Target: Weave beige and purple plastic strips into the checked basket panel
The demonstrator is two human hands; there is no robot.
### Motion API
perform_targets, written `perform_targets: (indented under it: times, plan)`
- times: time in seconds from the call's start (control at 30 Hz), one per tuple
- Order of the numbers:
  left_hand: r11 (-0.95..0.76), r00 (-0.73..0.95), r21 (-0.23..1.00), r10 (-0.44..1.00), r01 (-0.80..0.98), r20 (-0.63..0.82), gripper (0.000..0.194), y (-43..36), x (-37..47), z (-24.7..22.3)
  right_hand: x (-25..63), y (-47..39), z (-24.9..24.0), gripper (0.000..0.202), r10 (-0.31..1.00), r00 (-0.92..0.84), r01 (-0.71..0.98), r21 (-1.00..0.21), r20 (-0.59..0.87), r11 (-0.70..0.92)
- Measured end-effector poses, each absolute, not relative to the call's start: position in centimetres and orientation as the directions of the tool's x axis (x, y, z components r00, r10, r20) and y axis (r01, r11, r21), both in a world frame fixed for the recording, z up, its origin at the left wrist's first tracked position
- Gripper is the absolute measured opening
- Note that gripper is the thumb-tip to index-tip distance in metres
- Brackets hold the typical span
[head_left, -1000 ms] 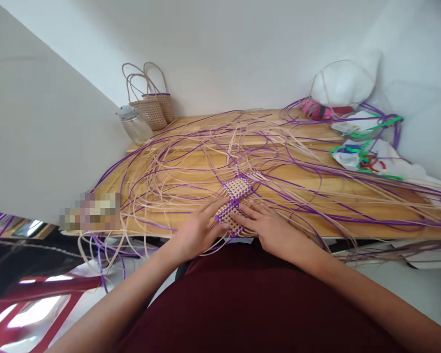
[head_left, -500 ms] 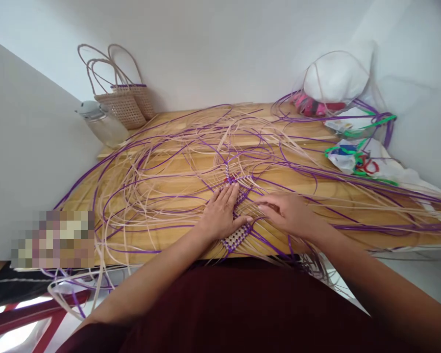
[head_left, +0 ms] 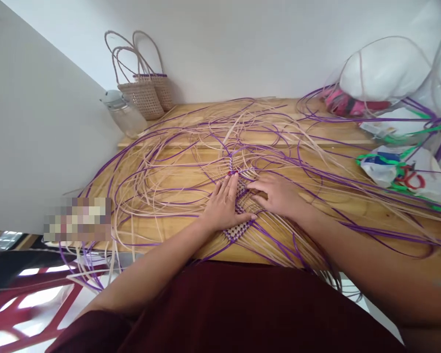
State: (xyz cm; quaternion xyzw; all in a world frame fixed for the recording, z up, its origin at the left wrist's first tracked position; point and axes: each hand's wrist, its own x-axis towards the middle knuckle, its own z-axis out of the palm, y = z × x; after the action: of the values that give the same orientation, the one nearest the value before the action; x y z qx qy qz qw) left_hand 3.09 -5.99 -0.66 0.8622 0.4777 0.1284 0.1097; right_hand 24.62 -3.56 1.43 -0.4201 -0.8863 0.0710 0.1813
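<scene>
While the left hand (head_left: 222, 203) lies flat on the woven piece (head_left: 238, 230), fingers stretched toward the wall, thumb out to the side, its grip is released, just pressing. Right hand (head_left: 277, 196) just right of it, fingers bent, thumb and fingertips at the loose strands (head_left: 312, 252); can't tell if its grip has any pinched. Woven piece, purple and tan, sits near the front edge of the counter (head_left: 180, 224), partly hidden under the left hand. Purple and tan strands fan out from it both ways, some hanging over the front edge. Back left: two handled baskets (head_left: 141, 100) by the wall, a lidded jar (head_left: 128, 117) just in front. Back right: white bundle (head_left: 385, 73), red loops (head_left: 411, 179) nearer.
</scene>
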Motion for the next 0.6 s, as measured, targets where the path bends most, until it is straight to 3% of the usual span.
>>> perform_targets:
  times: [0.17,0.4,0.5,0.6]
  plan:
    - [-0.519,0.527,0.298,0.848,0.801,0.061,0.125,-6.4,3.5,-0.3,24.5,-5.2,1.4,0.030,0.729,-0.623,0.668,-0.291,0.285,0.685]
    - [-0.599,0.702,0.459,0.707,0.656,-0.080,0.147,-4.8,1.5,0.7,23.5,-5.9,3.2,0.019,0.800,-0.594,0.786,-0.150,0.081,0.599]
    - [-0.641,0.711,0.388,0.701,0.662,-0.058,0.143,-4.9,1.2,0.6,23.3,-6.0,4.2,0.024,0.772,-0.634,0.771,-0.042,0.048,0.636]
    - [-0.652,0.696,0.309,0.717,0.693,-0.048,0.128,-5.3,1.5,0.5,23.8,-7.3,4.8,0.038,0.749,-0.661,0.750,-0.056,-0.043,0.659]
